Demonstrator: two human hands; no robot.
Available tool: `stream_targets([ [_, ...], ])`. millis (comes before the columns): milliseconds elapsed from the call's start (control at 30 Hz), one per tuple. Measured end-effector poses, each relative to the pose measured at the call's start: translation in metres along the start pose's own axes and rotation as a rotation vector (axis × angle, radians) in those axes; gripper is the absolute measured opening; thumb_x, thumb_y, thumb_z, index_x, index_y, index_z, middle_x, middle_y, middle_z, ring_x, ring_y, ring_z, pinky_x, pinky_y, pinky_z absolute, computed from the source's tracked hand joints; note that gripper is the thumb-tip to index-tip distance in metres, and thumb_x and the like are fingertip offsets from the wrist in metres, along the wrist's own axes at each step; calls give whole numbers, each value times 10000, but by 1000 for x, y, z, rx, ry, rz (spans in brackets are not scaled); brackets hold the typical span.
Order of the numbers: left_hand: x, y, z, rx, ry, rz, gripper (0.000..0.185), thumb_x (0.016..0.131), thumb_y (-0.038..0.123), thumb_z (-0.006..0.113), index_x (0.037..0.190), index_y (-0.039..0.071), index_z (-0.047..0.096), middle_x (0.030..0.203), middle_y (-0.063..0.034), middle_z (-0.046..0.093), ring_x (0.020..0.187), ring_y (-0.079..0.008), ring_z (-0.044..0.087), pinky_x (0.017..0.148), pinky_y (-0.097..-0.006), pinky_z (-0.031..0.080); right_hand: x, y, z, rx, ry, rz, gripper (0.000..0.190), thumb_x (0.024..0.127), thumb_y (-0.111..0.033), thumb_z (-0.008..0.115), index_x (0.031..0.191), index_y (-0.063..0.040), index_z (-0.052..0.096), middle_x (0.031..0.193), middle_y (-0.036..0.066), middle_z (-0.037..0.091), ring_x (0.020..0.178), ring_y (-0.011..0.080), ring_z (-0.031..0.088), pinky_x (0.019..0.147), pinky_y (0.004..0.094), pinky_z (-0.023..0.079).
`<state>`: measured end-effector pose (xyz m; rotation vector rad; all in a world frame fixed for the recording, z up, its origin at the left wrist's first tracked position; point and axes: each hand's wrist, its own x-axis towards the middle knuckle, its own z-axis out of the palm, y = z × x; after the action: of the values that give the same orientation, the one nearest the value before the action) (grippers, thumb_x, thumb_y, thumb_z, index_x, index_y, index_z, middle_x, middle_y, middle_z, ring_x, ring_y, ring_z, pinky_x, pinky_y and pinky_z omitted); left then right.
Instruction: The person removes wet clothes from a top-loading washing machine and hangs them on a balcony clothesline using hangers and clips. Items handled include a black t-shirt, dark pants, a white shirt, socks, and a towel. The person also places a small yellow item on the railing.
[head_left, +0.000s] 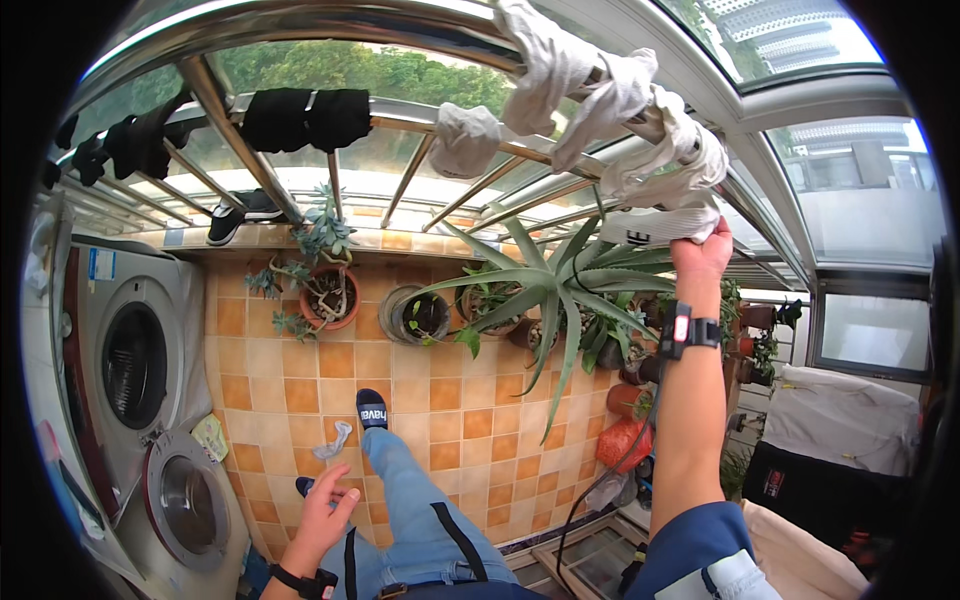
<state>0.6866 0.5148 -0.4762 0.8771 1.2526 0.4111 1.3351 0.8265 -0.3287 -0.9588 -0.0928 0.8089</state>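
Note:
My right hand (709, 246) is raised at the end of my outstretched arm and grips a white ribbed sock (651, 227) bearing black letters. Some of its fingers are hidden by the fabric. Just above it, several white socks (664, 157) hang draped over a shiny metal rail (649, 129). My left hand (328, 497) hangs low by my leg, empty, with its fingers apart. Past its fingertips, a crumpled pale grey sock (332, 441) lies on the tiled floor (450, 390).
A front-loading washing machine (139, 352) stands at left, its round door (187, 501) swung out. A large spiky aloe (555, 285) spreads below the rail beside a potted succulent (330, 296). Black socks (306, 120) hang on the lower bar. A black cable (592, 484) dangles near my right arm.

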Motion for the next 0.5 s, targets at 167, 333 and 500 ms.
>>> stream_targets([
  [167,-15,-10,-4,22,38,29,452,950,102,677,1370,-5,549,1420,-166,548,954,-164,669,802,-277,532,22,11,5,4,62,-3,355,945,-267,453,1161,-71,655,1232,121,679,1204,318,595,1080,491,444],
  [333,-38,-18,-4,56,62,-1,449,948,104,680,1366,-3,556,1426,-160,546,958,-171,671,817,-283,535,55,59,-4,-748,93,-90,284,959,-213,545,1178,-47,616,1130,133,690,1048,285,637,958,434,498],
  [500,-41,-18,-15,25,44,38,444,948,123,686,1360,7,567,1403,-151,562,962,-186,675,845,-303,552,123,6,-66,-1741,-33,-709,396,943,-259,640,1250,-14,587,1089,158,682,984,260,644,914,355,484],
])
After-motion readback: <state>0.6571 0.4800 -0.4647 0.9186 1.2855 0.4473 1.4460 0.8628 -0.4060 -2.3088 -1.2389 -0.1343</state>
